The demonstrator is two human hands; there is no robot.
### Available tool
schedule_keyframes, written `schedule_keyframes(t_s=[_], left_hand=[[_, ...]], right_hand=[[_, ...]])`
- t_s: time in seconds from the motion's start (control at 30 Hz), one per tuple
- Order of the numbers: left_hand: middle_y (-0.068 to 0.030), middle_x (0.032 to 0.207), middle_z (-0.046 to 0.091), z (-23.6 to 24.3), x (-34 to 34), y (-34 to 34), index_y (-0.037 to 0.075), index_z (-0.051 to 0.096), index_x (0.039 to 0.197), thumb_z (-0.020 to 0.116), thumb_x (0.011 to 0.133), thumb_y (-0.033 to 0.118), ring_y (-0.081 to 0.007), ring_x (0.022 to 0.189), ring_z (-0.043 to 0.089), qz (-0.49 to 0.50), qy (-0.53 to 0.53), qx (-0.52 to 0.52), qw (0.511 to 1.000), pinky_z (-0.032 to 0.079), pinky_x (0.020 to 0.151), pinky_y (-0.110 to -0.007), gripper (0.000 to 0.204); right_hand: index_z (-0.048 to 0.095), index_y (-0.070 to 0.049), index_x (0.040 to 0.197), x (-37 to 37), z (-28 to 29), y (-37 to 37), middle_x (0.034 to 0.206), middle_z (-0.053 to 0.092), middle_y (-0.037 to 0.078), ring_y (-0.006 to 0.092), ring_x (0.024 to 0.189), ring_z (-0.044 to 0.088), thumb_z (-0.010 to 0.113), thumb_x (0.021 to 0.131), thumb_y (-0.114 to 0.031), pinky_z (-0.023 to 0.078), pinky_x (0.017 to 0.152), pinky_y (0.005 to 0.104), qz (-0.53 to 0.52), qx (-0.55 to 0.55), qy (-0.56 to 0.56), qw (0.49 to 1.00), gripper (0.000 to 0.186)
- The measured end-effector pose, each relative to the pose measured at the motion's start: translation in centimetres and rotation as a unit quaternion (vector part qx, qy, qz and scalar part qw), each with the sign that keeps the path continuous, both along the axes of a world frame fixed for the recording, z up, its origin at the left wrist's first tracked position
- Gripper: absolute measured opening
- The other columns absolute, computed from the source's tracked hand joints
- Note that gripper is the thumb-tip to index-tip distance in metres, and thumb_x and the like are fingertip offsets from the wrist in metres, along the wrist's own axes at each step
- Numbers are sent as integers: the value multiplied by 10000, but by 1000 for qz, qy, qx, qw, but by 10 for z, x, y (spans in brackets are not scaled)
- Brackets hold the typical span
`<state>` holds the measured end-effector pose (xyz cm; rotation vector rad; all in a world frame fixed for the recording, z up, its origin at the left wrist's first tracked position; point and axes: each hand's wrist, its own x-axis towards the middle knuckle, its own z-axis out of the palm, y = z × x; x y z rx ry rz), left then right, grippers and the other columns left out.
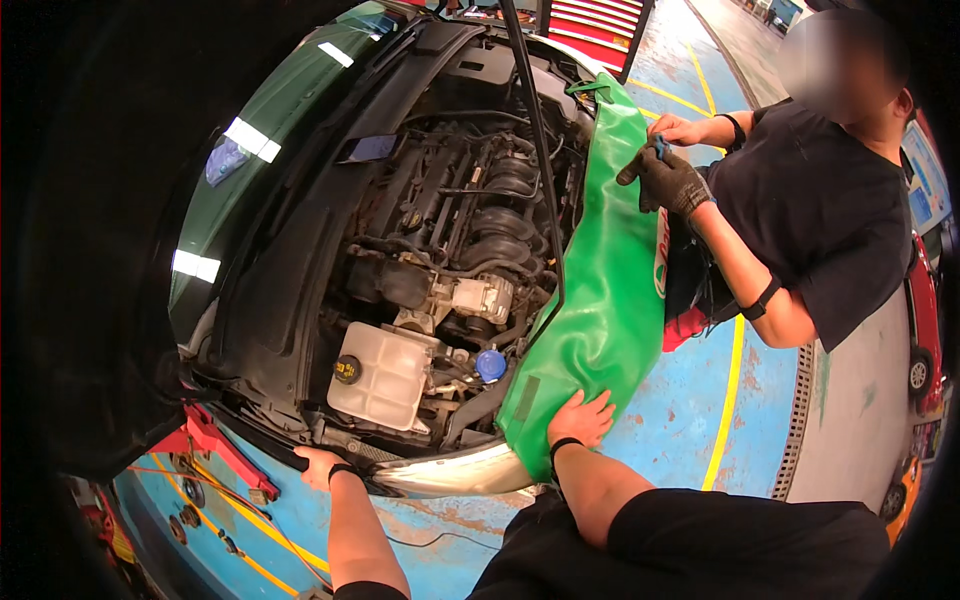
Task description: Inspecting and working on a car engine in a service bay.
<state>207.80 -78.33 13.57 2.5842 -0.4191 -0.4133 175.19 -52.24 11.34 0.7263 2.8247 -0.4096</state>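
My left hand (318, 466) rests on the car's near fender edge, beside the base of the windshield; its fingers look stretched out, though partly hard to see. My right hand (583, 420) lies flat with fingers spread on a green fender cover (590, 340), which drapes over the car's front. Between and beyond my hands is the open engine bay, with a whitish plastic reservoir (380, 375) with a black cap, a blue cap (490, 365) and the engine (455, 205). Neither hand holds a loose thing.
A co-worker (800, 200) stands at the car's front, a dark-gloved hand (672, 183) around a small, partly blue item. A black prop rod (535, 130) crosses the engine bay. A phone-like device (372, 149) lies near the windshield. A red lift arm (225, 450) and red tool cabinet (597, 30) stand nearby.
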Motion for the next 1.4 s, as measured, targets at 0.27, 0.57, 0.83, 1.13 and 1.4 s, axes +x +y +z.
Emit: schedule_keyframes(t_s=[0.27,0.57,0.83,1.13,1.4], left_hand=[[-299,1416,537,14,-9,5,-55,460,1438,413,908,772,-445,1278,559,-4,12,8,1000,468,1064,-552,984],[-295,1431,525,15,-10,5,-49,456,1441,404,911,766,-447,1279,557,0,13,7,1000,453,1065,-568,975],[-302,1410,542,11,-7,3,-60,465,1428,414,907,767,-449,1267,568,-5,14,7,1000,461,1054,-568,979],[-306,1400,549,-1,0,0,-66,468,1422,428,908,762,-456,1254,573,-4,0,1,1000,461,1050,-572,975],[-305,1401,549,4,-2,0,-65,458,1439,425,915,755,-448,1261,571,-3,4,-1,1000,464,1050,-572,974]], right_hand=[[356,-224,1579,1,-2,0,1627,357,121,355,1473,358,544,1012,-499,375,1129,563,4,4,4,1000,657],[367,-227,1574,2,-3,0,1622,365,122,358,1466,368,542,1011,-506,376,1127,565,5,5,10,1000,653],[364,-228,1575,2,-6,1,1625,359,121,358,1468,363,540,1011,-499,381,1120,571,6,5,11,1000,650],[365,-231,1574,2,-6,1,1625,354,121,359,1470,358,537,1013,-497,378,1122,573,3,5,11,1000,644],[366,-234,1574,0,-6,0,1626,354,119,357,1472,357,545,1011,-497,374,1124,573,-4,2,9,1000,647]])
